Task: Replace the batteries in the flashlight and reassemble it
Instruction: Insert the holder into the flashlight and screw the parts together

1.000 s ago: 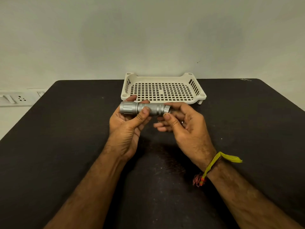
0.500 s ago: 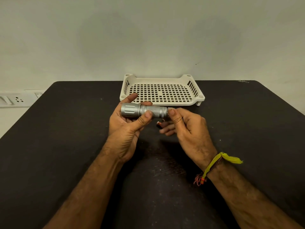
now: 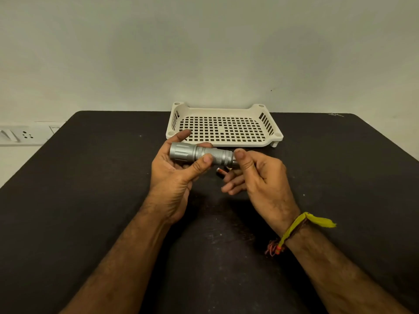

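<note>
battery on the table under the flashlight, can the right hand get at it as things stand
Probably yes. The battery lies on the table just below the flashlight, beside the right hand's lower fingers, with nothing over it. But that hand's thumb and forefinger are on the flashlight's tail end.

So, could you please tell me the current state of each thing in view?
flashlight: horizontal, off the table, head pointing left.
left hand: grips the flashlight body.
right hand: thumb and fingers at the tail end.
battery: partly hidden under the flashlight, by the right fingers.
tray: upright on the table.
</note>
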